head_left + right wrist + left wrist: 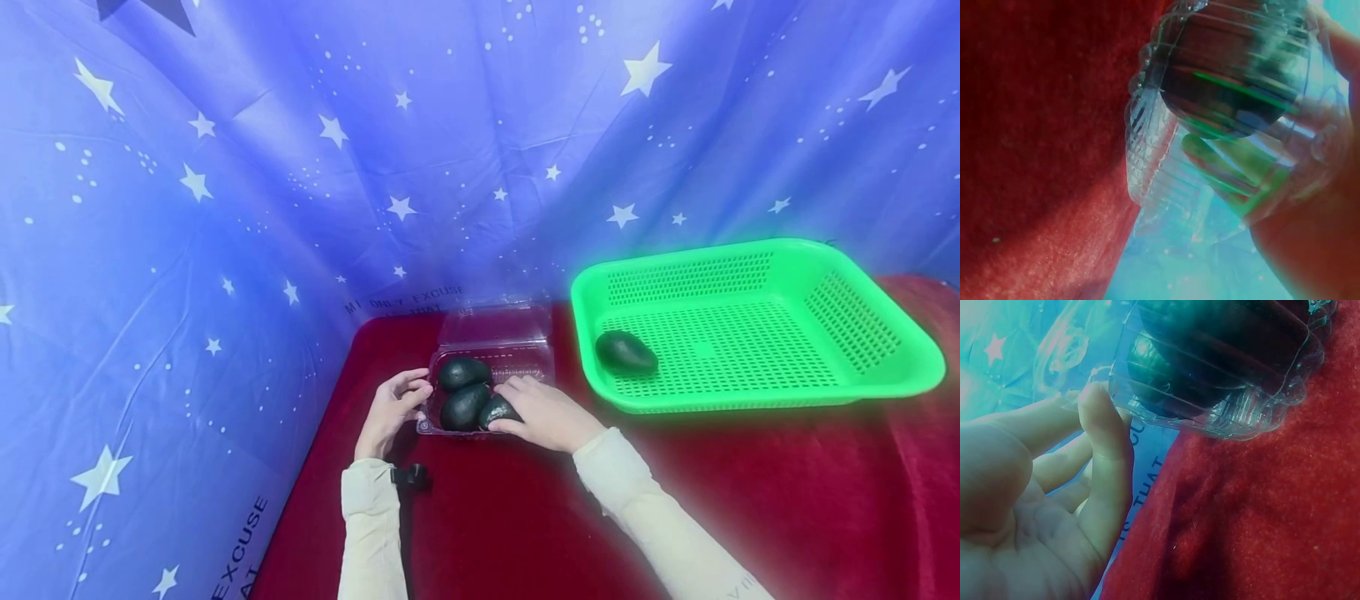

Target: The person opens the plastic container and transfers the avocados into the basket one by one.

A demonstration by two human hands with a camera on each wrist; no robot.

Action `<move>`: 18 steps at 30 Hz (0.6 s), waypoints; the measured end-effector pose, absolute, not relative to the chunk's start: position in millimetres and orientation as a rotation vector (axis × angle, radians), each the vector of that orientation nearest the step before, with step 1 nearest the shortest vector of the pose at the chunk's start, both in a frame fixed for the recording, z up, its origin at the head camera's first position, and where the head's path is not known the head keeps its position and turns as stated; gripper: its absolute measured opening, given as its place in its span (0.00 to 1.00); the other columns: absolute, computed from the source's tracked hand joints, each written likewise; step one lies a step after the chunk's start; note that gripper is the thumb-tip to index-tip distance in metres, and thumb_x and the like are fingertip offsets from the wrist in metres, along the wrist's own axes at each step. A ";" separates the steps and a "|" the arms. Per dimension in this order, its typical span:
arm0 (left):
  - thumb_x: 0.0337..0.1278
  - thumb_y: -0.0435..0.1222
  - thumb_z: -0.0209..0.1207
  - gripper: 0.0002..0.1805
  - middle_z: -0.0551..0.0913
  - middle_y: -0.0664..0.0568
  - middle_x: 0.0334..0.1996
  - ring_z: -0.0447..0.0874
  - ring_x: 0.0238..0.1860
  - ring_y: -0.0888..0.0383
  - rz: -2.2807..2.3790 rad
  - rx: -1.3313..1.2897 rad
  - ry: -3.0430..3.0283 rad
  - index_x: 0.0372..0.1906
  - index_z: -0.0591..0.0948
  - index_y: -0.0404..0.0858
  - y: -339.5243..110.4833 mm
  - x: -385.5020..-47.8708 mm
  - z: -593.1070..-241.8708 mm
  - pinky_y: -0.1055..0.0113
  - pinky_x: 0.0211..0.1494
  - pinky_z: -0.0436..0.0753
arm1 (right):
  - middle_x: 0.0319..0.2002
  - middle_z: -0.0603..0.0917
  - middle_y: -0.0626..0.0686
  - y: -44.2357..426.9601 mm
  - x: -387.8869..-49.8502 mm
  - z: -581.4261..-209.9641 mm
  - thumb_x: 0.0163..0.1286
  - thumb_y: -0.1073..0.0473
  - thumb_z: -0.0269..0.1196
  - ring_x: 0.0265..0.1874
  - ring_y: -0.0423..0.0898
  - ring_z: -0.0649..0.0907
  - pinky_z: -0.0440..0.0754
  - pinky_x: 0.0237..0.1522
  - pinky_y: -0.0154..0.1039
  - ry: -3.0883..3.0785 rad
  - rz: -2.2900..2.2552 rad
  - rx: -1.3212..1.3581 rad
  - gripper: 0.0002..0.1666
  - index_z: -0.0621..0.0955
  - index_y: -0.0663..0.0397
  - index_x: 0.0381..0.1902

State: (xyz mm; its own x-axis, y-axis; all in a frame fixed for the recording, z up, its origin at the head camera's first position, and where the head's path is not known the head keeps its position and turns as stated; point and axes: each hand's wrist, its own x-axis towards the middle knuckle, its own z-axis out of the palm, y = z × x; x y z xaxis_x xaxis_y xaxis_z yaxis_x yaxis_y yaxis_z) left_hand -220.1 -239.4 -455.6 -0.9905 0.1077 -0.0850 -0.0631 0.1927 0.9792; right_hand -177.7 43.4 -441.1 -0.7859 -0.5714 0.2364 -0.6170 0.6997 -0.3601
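A clear plastic clamshell box (528,358) stands on the red cloth with its lid (495,321) raised at the back. Inside it, two dark avocados lie at the left, a rear avocado (465,374) and a front avocado (464,407). My right hand (547,414) reaches in over the right side and grips a third avocado (498,410) at the front. Through the clear wall in the right wrist view, fingers (1229,165) show beside that dark fruit. At the left side, my left hand (392,410) pinches the box rim between thumb and finger (1100,412).
A green perforated basket (750,400) sits to the right, holding one avocado (627,353) at its left end. Behind and to the left hangs a blue star-patterned curtain (480,150). The red cloth (480,517) covers the table.
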 end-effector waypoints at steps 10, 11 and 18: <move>0.62 0.32 0.63 0.23 0.82 0.50 0.41 0.79 0.34 0.61 1.927 0.050 2.307 0.62 0.77 0.32 -239.3 -219.8 -454.9 0.72 0.28 0.82 | 0.46 0.81 0.53 43.5 -178.1 -442.0 0.65 0.37 0.66 0.46 0.49 0.81 0.83 0.52 0.47 -2.778 0.688 0.969 0.32 0.79 0.55 0.54; 0.62 0.32 0.63 0.23 0.82 0.50 0.41 0.79 0.33 0.61 1.928 0.050 2.304 0.61 0.77 0.32 -239.3 -219.8 -454.8 0.72 0.28 0.82 | 0.46 0.81 0.53 43.6 -178.1 -442.2 0.65 0.37 0.66 0.46 0.50 0.82 0.83 0.52 0.47 -2.777 0.687 0.965 0.32 0.79 0.55 0.54; 0.62 0.31 0.63 0.23 0.82 0.48 0.42 0.79 0.33 0.62 1.925 0.045 2.308 0.61 0.77 0.33 -239.4 -219.4 -454.6 0.72 0.27 0.81 | 0.49 0.82 0.53 44.1 -178.8 -443.9 0.64 0.36 0.66 0.51 0.51 0.81 0.82 0.55 0.48 -2.748 0.663 0.956 0.34 0.79 0.55 0.56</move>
State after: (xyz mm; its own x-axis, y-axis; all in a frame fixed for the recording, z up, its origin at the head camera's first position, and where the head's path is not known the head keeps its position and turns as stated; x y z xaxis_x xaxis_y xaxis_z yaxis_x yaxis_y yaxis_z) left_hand -219.4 -239.4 -454.6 -0.9904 0.1093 -0.0849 -0.0639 0.1828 0.9811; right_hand -178.8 44.1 -443.9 -0.7838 -0.5515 0.2854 -0.6210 0.6979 -0.3568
